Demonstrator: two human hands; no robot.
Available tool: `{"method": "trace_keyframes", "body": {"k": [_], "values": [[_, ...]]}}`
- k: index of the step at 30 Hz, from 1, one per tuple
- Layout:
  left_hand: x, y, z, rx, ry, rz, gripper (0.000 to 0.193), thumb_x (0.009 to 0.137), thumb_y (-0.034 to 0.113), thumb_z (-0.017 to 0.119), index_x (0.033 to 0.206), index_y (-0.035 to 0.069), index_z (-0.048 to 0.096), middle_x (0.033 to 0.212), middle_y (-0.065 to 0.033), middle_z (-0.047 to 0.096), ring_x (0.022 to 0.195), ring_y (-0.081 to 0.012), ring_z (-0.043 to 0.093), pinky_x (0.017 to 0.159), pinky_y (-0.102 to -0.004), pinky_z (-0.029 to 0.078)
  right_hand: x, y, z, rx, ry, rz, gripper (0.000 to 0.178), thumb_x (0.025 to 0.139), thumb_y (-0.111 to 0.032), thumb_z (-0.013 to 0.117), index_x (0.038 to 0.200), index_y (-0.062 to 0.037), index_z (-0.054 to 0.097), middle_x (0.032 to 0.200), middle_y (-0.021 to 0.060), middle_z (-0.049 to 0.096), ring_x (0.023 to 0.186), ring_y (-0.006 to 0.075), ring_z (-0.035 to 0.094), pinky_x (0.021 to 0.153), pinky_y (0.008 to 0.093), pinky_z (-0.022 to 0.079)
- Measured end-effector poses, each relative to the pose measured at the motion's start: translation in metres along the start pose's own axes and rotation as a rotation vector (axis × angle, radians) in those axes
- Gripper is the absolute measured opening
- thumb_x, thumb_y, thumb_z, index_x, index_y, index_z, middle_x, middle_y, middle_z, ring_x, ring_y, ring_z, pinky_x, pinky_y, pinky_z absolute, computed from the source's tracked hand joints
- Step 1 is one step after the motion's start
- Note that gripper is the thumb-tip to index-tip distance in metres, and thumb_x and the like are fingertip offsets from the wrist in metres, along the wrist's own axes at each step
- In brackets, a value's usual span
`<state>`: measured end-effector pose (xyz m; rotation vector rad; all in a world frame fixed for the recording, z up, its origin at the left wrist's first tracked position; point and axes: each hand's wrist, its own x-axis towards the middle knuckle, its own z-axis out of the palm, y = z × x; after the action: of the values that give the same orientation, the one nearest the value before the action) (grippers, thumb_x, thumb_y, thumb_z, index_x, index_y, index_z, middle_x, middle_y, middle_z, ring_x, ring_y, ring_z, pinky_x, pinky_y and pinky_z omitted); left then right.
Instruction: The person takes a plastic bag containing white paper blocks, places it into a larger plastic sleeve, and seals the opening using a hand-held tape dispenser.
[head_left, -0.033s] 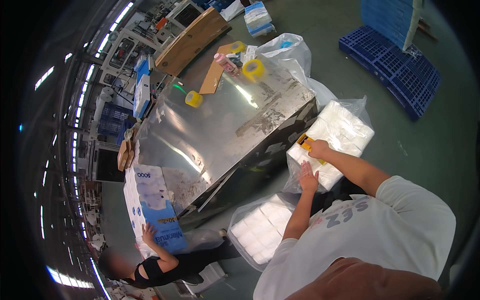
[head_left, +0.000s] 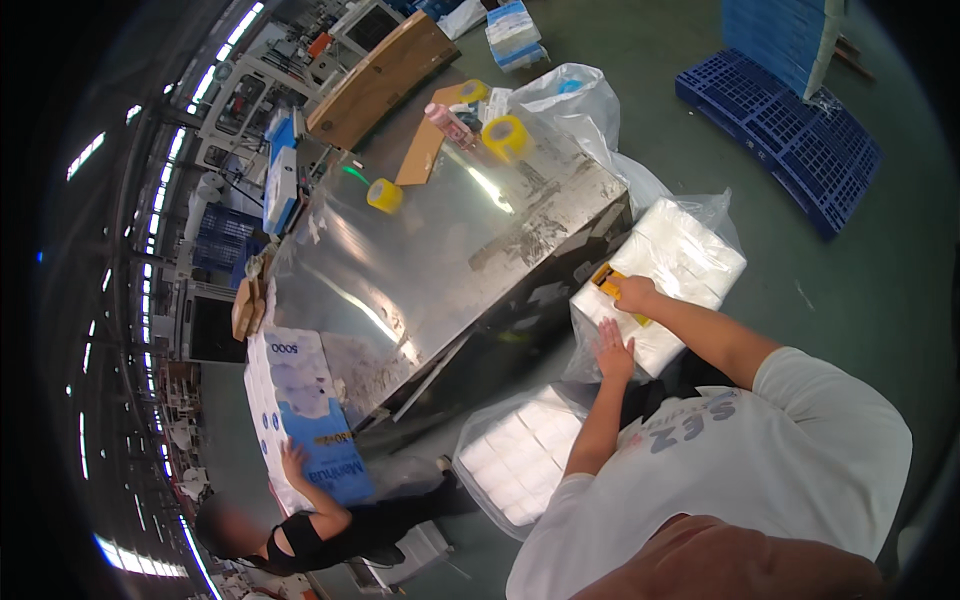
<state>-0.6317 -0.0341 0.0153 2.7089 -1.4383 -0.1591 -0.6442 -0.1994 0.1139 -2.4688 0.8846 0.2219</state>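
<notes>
Clear plastic bag of white tissue packs [head_left: 675, 270], standing on the floor just beside the corner of the steel worktop [head_left: 430, 250]; the right hand [head_left: 632, 293] closes its grip on a yellow tool [head_left: 612, 285] at the bag's top, and the left hand [head_left: 612, 350] lies open and flat against the bag's near side, holding nothing. The thin film may tear or slip if the tool digs in, and the bag could tip toward the second bag of packs [head_left: 520, 450] below.
</notes>
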Motion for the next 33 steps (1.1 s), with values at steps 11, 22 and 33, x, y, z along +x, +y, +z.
{"method": "trace_keyframes", "body": {"k": [11,22,33], "values": [[0.002,0.005,0.001,-0.024,-0.006,-0.058,0.062,0.086,0.043,0.027,0.134,0.009,0.010,0.141,-0.0029,0.001,0.129,-0.0171,0.000,0.101,-0.0456,0.005,-0.069,0.024,0.000,-0.014,-0.059,0.002,0.063,0.061,-0.032,0.057,0.121,-0.0197,0.041,0.082,0.0125,0.061,0.076,0.0267,0.059,0.066,0.0369,0.047],[0.001,0.002,0.003,-0.069,0.066,-0.046,0.063,0.085,0.039,0.034,0.133,0.006,0.012,0.140,-0.0066,0.007,0.129,-0.0187,0.006,0.100,-0.0460,0.011,-0.228,0.067,-0.039,-0.116,-0.373,0.157,0.058,0.062,-0.032,0.058,0.118,-0.0242,0.044,0.081,0.0121,0.060,0.074,0.0292,0.058,0.065,0.0380,0.046],[0.012,-0.008,-0.012,-0.116,0.054,0.037,0.065,0.083,0.039,0.038,0.131,0.001,0.016,0.139,-0.0120,0.010,0.129,-0.0237,0.009,0.100,-0.0471,0.012,-0.140,0.109,0.087,-0.247,-0.779,0.532,0.039,0.059,-0.030,0.060,0.090,-0.0071,0.063,0.094,0.0103,0.061,0.086,0.0233,0.059,0.071,0.0337,0.047]]}}
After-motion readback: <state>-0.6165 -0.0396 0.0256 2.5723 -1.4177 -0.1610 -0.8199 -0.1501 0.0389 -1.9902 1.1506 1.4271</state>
